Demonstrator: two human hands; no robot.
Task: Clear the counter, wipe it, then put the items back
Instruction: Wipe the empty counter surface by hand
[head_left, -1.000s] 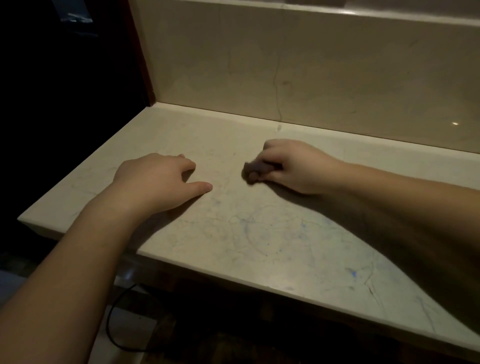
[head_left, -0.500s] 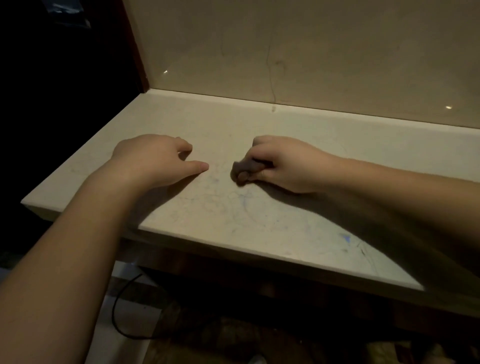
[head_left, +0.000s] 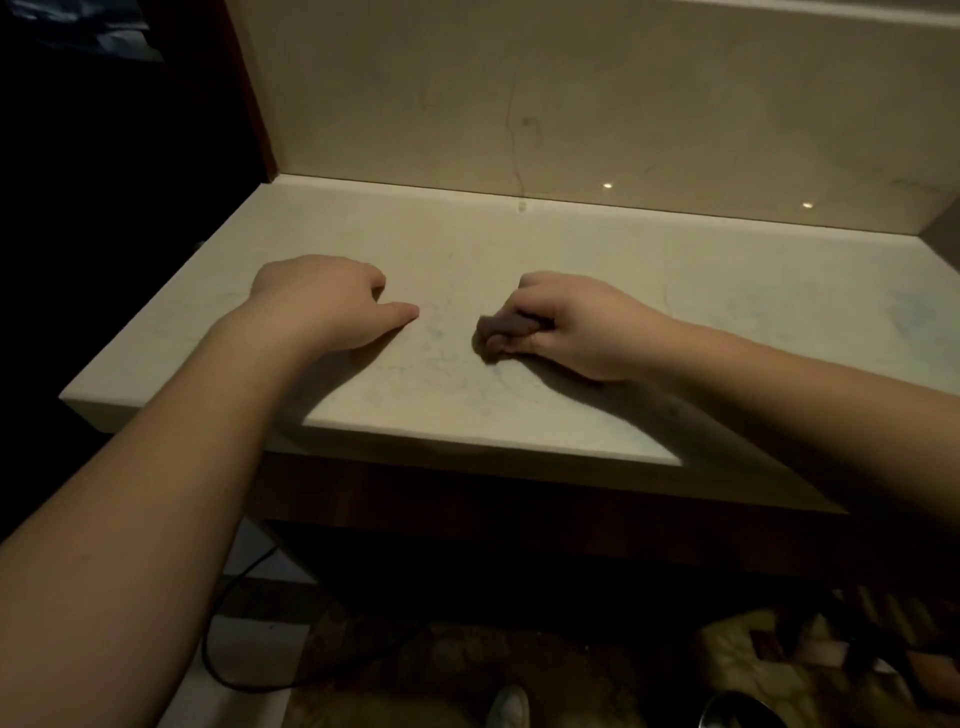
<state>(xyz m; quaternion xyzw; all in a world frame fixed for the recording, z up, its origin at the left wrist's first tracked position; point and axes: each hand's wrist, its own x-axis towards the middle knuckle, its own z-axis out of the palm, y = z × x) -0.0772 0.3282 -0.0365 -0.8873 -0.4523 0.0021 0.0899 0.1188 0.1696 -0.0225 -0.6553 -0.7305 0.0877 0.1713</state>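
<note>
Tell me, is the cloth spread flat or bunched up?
Bunched: the cloth is a small wad pinched in the right hand.

Pale marble counter (head_left: 597, 249), frame centre: left hand (head_left: 322, 301) resting knuckles-curled; right hand (head_left: 582, 327) gripping small dark wadded cloth (head_left: 504, 328) against surface.
</note>
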